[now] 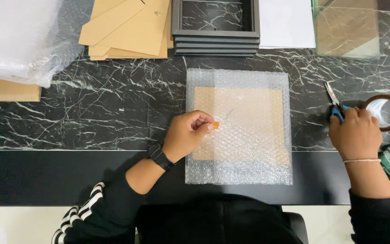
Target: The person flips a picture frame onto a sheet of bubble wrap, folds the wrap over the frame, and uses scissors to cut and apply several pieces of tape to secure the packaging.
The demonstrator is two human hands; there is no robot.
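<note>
Carefully keep left hand (187, 134) pinched on tape piece (215, 124) over wrap (239, 126), right hand (355, 134) closed on scissors (333, 101): tape may self-stick.

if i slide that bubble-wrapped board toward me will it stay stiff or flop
The bubble-wrapped board probably stays stiff: a flat brown panel shows through. Its loose wrap edges likely flop, and the plastic may slip on the glossy marble table. The left hand pins it.

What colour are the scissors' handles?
Blue: the scissors under the right hand show it in the head view.
</note>
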